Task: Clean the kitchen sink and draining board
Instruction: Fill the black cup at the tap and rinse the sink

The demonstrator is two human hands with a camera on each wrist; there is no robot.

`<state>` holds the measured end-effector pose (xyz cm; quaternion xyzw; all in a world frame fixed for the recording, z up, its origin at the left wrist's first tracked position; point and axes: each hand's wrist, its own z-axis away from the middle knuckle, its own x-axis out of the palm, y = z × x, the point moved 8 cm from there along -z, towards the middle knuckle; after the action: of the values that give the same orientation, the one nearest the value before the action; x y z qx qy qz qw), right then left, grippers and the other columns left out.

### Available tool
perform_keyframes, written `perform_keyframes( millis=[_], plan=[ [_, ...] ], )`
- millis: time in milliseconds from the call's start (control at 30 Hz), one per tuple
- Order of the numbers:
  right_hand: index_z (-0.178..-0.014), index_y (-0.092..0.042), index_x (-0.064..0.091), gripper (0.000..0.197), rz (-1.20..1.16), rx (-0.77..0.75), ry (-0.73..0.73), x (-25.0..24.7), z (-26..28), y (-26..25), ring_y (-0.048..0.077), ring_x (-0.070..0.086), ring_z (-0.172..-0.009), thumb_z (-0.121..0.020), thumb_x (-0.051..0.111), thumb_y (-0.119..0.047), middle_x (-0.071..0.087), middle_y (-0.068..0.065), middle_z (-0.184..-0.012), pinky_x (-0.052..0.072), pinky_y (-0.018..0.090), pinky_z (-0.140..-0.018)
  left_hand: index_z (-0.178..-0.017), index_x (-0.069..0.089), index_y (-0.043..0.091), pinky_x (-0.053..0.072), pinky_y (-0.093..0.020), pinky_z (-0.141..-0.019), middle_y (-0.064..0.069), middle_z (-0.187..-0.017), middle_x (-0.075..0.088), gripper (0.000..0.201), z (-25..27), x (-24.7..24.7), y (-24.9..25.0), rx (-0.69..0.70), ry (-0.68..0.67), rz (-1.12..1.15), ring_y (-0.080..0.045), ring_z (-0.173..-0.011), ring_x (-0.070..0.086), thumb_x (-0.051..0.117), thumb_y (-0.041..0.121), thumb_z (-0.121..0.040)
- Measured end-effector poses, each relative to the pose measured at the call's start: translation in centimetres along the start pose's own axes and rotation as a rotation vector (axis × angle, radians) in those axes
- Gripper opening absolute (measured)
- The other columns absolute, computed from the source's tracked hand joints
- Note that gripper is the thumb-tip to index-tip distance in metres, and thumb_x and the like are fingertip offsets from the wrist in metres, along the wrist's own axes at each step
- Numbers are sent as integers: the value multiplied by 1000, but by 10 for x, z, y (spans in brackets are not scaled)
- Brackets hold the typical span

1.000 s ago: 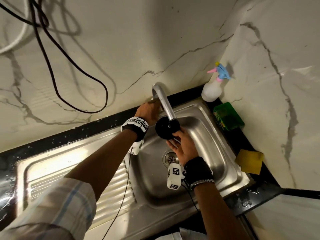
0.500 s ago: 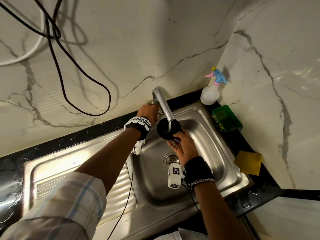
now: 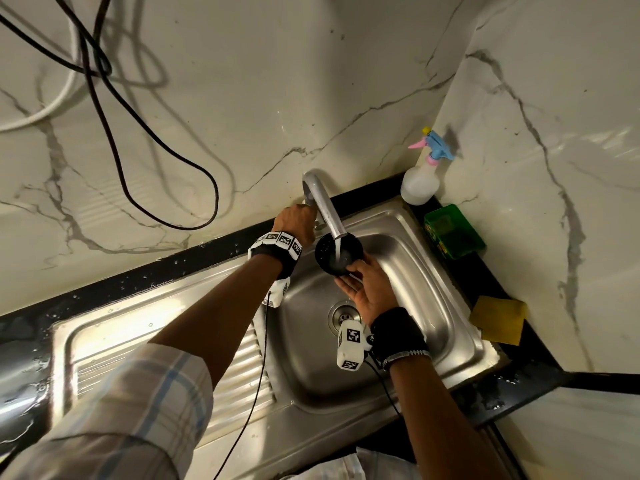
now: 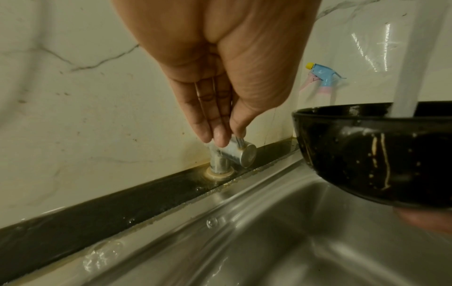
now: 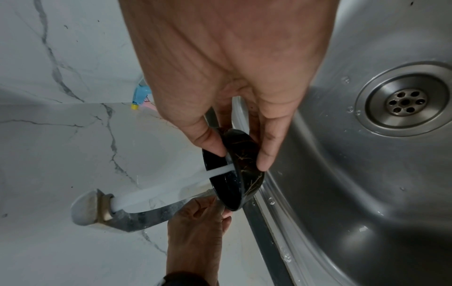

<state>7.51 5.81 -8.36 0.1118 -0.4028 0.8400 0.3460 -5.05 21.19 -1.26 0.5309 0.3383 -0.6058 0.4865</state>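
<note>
The right hand (image 3: 372, 292) holds a black bowl (image 3: 338, 254) under running water above the sink (image 3: 408, 271); the left hand (image 4: 220, 81) pinches the tap handle (image 4: 240, 154). Overfilling could splash the bench.

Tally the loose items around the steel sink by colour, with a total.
Black glossy bowl under the running tap: 1
Green plastic tub: 1
Yellow flat sponge cloth: 1
White spray bottle with blue-pink trigger: 1
Total: 4
</note>
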Motion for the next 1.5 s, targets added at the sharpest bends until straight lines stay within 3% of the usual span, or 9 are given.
perform_keyframes(
  millis=[700,867,1233,1500],
  plan=[
    [-134,-15,54,49,4,38,36,-6,-2,5,35,64,-112,-88,55,2,62,22,-127,58,43,-91,-98,60,9,45,-33,-62,-10,-89,67,17,3,-6,4,11,-7,-60,-32,-83,66,66,8,-82],
    [-134,-14,55,48,7,44,47,-7,-3,6,34,64,-108,-88,54,2,62,21,-126,59,41,-87,-99,60,9,46,-33,-63,-11,-91,67,18,3,-6,5,15,-9,-54,-32,-84,66,66,7,-82],
    [-137,-15,54,51,13,37,47,-8,-5,7,34,64,-111,-88,56,1,63,19,-125,58,45,-92,-103,61,10,48,-34,-64,-9,-92,67,22,4,-6,5,11,-10,-54,-30,-83,66,68,8,-82],
    [-134,-16,56,51,11,42,43,-11,-5,8,35,63,-114,-86,57,1,63,19,-126,57,45,-93,-89,55,12,54,-37,-67,-9,-87,63,14,2,-6,-3,31,1,9,-30,-77,63,66,5,-83]
  ],
)
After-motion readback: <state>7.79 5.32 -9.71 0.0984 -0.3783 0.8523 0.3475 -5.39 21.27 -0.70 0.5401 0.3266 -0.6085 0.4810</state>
